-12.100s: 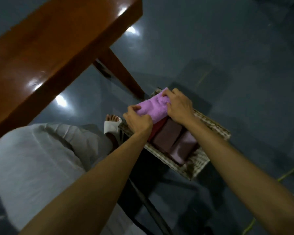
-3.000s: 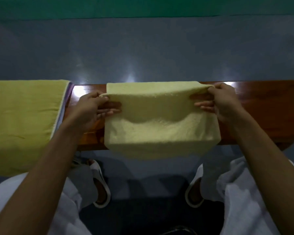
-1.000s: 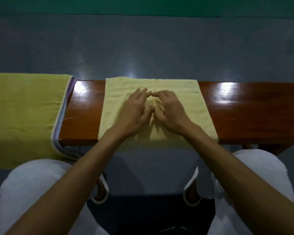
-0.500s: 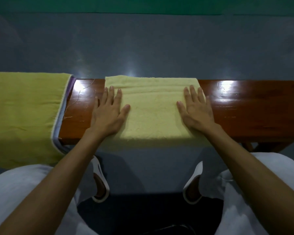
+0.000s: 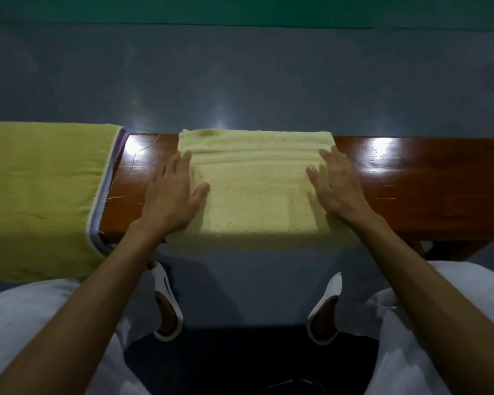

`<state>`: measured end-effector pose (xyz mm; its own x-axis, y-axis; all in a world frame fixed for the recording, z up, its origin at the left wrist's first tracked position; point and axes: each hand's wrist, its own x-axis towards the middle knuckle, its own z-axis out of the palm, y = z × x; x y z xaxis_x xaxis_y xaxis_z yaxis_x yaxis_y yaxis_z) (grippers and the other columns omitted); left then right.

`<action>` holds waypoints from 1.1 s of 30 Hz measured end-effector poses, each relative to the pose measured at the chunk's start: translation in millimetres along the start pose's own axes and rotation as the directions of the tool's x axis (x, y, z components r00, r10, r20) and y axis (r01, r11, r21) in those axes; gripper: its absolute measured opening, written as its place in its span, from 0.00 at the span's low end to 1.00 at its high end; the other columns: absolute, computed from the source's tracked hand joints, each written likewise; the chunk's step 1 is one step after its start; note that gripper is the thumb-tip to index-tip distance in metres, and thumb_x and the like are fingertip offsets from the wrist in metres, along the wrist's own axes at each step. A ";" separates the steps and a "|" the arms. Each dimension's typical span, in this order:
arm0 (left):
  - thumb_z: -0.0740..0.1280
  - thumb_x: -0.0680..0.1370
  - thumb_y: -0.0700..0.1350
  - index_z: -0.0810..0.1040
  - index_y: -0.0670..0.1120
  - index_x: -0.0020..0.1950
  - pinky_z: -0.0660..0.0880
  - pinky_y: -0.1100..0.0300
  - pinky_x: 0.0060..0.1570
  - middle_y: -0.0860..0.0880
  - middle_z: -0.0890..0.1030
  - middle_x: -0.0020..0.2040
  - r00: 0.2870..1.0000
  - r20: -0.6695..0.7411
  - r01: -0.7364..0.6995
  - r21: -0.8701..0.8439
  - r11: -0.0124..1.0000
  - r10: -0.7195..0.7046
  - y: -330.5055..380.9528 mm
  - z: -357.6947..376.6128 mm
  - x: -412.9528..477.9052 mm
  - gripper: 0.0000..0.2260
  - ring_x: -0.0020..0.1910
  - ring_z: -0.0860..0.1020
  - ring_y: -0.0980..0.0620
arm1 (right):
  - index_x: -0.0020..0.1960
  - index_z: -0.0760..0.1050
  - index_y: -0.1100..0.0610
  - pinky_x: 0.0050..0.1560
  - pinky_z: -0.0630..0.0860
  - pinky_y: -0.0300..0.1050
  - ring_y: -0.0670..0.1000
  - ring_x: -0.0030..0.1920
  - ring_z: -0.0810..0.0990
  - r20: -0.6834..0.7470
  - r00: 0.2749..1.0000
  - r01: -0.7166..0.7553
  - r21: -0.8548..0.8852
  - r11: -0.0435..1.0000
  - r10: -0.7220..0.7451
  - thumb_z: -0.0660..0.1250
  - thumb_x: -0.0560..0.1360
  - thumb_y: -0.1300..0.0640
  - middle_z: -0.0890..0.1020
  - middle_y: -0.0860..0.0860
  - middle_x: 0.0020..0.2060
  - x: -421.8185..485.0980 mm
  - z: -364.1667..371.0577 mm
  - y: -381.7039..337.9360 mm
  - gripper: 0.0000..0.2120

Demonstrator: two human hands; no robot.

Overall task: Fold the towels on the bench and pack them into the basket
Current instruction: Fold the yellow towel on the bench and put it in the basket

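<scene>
A pale yellow towel point(image 5: 257, 189) lies folded in half across the wooden bench point(image 5: 428, 183), its near edge hanging over the front. My left hand point(image 5: 173, 195) rests flat on the towel's left edge, fingers apart. My right hand point(image 5: 335, 183) lies flat on the right edge, holding nothing. The basket is out of sight.
A stack of flat towels point(image 5: 40, 189), yellow-green on top with a purple one beneath, covers the bench's left end and drapes over its front. My knees in white trousers and white sandals point(image 5: 166, 306) are below the bench. Grey floor lies beyond.
My hands have slid apart from the towel's middle to its left and right edges, smoothing it flat. In the last half second they barely moved.
</scene>
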<state>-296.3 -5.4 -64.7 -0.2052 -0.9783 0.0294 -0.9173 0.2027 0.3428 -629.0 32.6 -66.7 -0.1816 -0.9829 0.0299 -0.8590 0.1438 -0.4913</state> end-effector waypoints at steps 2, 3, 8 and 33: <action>0.65 0.82 0.58 0.57 0.46 0.81 0.65 0.42 0.72 0.43 0.64 0.78 0.998 -0.043 0.054 0.018 0.998 -0.053 2.3 -8.1 -0.3 0.33 0.75 0.65 0.41 | 0.76 0.66 0.57 0.71 0.69 0.59 0.58 0.72 0.68 -0.051 0.997 -0.055 0.085 0.995 0.059 0.62 0.82 0.43 0.69 0.56 0.74 1.6 -11.1 3.2 0.27; 0.66 0.81 0.58 0.60 0.45 0.79 0.68 0.43 0.69 0.42 0.66 0.76 0.995 -0.063 0.083 0.037 0.996 -0.080 2.3 -11.3 -0.9 0.32 0.72 0.67 0.40 | 0.73 0.69 0.56 0.67 0.73 0.57 0.57 0.68 0.72 -0.072 0.993 -0.084 0.086 0.993 0.090 0.65 0.81 0.46 0.73 0.56 0.69 2.2 -16.3 6.6 0.24; 0.67 0.80 0.57 0.68 0.40 0.70 0.71 0.44 0.64 0.38 0.70 0.69 0.964 -0.094 0.252 0.034 0.967 -0.248 -3.8 -18.8 -5.1 0.27 0.67 0.71 0.38 | 0.55 0.79 0.54 0.50 0.79 0.51 0.54 0.49 0.80 -0.182 0.964 -0.195 0.000 0.981 0.192 0.70 0.77 0.48 0.82 0.53 0.50 0.6 -35.5 19.2 0.12; 0.73 0.79 0.46 0.75 0.45 0.59 0.78 0.53 0.48 0.48 0.80 0.53 0.926 0.089 0.348 -0.578 0.738 -0.367 -13.3 -32.0 4.1 0.13 0.52 0.80 0.48 | 0.55 0.76 0.58 0.39 0.74 0.42 0.52 0.48 0.80 0.018 0.951 -0.281 0.459 0.843 0.307 0.73 0.76 0.61 0.81 0.56 0.50 -1.1 -44.0 11.7 0.10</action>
<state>-274.0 -13.4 -39.1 0.1164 -0.9764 -0.1820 -0.5513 -0.2160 0.8059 -659.9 40.4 -34.2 -0.4281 -0.8931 -0.1382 -0.4534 0.3445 -0.8220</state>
